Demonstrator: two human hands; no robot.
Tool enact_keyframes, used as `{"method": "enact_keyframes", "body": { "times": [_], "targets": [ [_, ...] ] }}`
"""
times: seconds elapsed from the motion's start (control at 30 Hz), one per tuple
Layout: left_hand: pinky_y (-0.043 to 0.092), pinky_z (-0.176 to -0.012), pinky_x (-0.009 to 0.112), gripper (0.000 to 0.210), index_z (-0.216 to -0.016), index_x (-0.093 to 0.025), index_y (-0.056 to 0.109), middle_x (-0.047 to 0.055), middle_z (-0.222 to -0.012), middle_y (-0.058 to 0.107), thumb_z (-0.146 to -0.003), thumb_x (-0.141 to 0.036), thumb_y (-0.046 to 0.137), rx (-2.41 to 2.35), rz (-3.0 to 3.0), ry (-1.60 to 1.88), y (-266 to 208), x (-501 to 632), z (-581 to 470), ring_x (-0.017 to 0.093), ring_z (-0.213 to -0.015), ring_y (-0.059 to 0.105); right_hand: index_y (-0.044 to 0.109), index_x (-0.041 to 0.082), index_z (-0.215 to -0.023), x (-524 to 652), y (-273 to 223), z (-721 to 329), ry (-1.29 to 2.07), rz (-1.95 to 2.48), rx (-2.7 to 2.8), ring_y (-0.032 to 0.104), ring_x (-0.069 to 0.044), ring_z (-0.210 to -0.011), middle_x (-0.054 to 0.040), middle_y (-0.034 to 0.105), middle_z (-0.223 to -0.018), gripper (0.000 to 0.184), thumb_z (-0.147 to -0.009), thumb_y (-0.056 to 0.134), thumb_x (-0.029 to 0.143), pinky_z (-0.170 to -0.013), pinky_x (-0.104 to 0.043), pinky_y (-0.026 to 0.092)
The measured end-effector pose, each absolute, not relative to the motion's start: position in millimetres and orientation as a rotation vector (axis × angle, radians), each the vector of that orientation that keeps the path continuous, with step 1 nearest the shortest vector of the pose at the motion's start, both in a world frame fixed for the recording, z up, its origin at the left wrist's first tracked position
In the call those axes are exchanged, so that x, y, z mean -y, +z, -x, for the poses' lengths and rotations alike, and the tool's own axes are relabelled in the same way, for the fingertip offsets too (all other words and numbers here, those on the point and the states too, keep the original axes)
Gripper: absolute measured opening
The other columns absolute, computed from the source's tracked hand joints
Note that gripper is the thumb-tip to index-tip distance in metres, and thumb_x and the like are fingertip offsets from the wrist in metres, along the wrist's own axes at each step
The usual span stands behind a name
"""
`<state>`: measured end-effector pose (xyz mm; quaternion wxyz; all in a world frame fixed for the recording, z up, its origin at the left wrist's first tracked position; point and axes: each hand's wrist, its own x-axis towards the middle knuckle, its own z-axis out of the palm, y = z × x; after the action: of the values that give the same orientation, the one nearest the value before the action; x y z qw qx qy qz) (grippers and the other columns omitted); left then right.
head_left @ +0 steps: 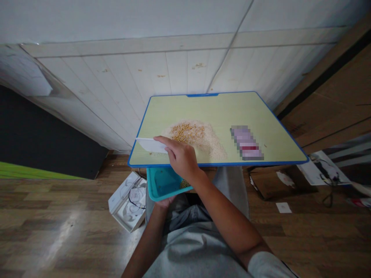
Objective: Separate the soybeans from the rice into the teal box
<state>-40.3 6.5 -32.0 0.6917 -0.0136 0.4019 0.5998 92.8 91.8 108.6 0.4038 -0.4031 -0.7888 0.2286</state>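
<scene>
yellow beans (180, 133) lie inside blue edging (261, 163), bare tabletop (203, 108) behind.

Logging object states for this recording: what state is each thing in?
Right hand: gripping the right end of a white sheet.
White sheet: held over the tabletop; contact unclear.
Left hand: under the teal tray, fingers hidden.
Teal tray: open-topped, some beans inside.
Tabletop beans: loose, among pale grains.
Pale grains: loose, spread out.
Pixelated item: lying on the tabletop.
White box: open, on the floor.
</scene>
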Motion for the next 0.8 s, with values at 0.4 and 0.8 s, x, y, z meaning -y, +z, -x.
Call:
{"method": "enact_keyframes", "body": {
  "times": [0.4,0.8],
  "targets": [
    [0.075,-0.071,0.061,0.065,-0.120,-0.044,0.089,-0.003,-0.164,0.069,-0.109,-0.069,0.029,-0.865,-0.093,1.264,-10,-7,63,0.047,-0.142,0.069,0.076,0.038,-0.145,-89,98,-101,0.609,0.860,2.080,0.083,-0.016,-0.119,0.0054,0.084,-0.141,0.054,-0.108,0.053,0.007,-0.108,-0.034,0.064],
    [0.073,-0.069,0.062,0.083,-0.126,-0.033,0.086,0.005,-0.155,0.076,-0.106,-0.081,0.022,-0.835,-0.009,1.250,-22,-9,55,0.045,-0.121,0.080,0.078,0.030,-0.141,-61,88,-138,0.479,0.904,1.725,0.082,-0.021,-0.126,-0.0022,0.085,-0.138,0.044,-0.105,0.056,0.016,-0.108,-0.035,0.067]
  ]
}}
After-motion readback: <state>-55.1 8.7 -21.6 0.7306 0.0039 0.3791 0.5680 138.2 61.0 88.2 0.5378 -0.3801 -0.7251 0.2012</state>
